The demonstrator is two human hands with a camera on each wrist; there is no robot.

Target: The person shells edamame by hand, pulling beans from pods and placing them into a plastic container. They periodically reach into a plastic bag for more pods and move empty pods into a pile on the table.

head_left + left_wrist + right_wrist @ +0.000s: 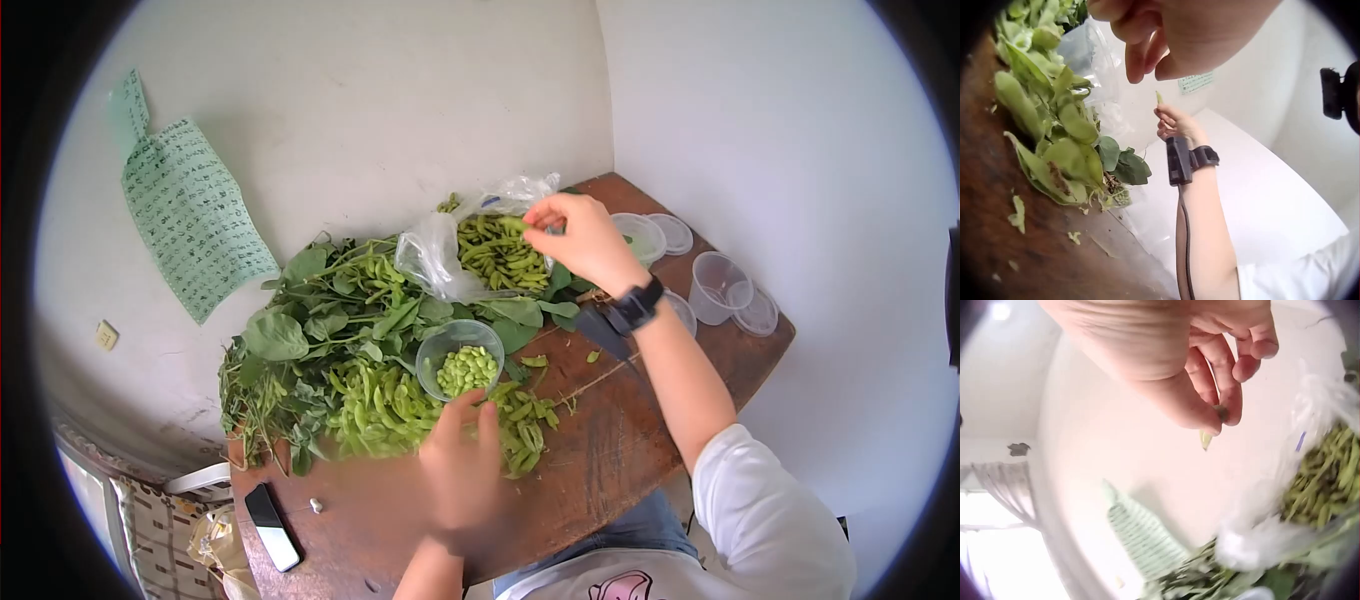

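My right hand (580, 235) is raised over a plastic bag (428, 258) full of green soybean pods (490, 262). Its thumb and forefinger pinch a single pod, whose pale tip (1205, 440) pokes out below them. In the head view my left hand (462, 465) is blurred, low over the front of the table, fingertips near a clear cup (429, 381) of shelled green beans (467, 371). Seen from the left wrist, its fingers (1138, 59) hang loosely bent with nothing between them. Loose pods (375, 412) are heaped beside and in front of the cup.
Leafy soybean stalks (290, 335) spread across the back left of the wooden table (620, 420). Clear tubs (712, 290) and lids (760, 312) stand at the right end. A phone (270, 527) and a small white earbud (317, 505) lie front left. Walls close in the back and right.
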